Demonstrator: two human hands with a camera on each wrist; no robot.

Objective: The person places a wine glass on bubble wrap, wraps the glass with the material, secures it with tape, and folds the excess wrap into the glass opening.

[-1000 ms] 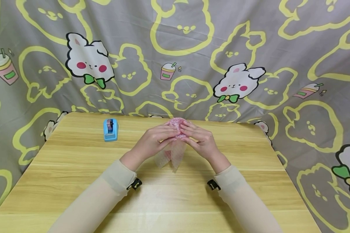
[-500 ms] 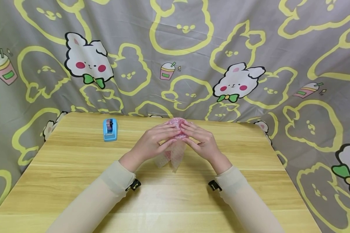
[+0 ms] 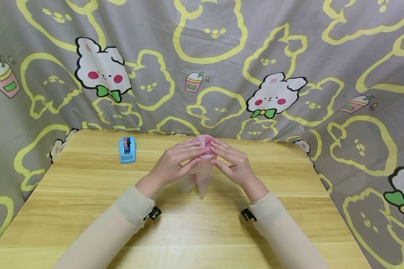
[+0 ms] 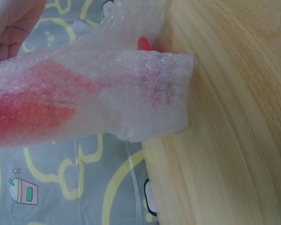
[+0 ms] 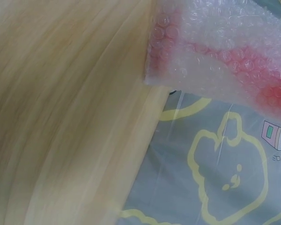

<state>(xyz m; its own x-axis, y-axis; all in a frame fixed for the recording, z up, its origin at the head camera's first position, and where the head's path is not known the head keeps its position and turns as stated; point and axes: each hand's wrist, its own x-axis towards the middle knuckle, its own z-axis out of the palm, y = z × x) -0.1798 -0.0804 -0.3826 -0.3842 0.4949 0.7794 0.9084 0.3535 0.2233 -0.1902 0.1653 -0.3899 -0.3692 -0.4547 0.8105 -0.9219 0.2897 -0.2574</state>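
A pink-red thing in bubble wrap (image 3: 207,146) is between my two hands near the back of the table. Through the clear layers, the red thing (image 4: 35,112) looks wide above and narrow below; its kind is hidden. My left hand (image 3: 175,162) holds the near-left of the bundle's upper part, fingers on the wrap and thumb lower. On the opposite side, my right hand (image 3: 233,162) holds it the same way. Loose wrap ends (image 3: 205,179) hang towards me below the hands. The bundle's lower end (image 5: 161,56) is close to the tabletop; contact cannot be made out.
A blue tape dispenser (image 3: 127,150) with a roll of tape stands at the back left of the wooden table (image 3: 87,209). Behind the table edge hangs a grey curtain (image 3: 161,33) with cartoon prints, which also runs along both sides.
Both hands have drawn slightly apart on the bundle, showing more of its pink top and the loose wrap. The bundle and the tape dispenser have hardly moved.
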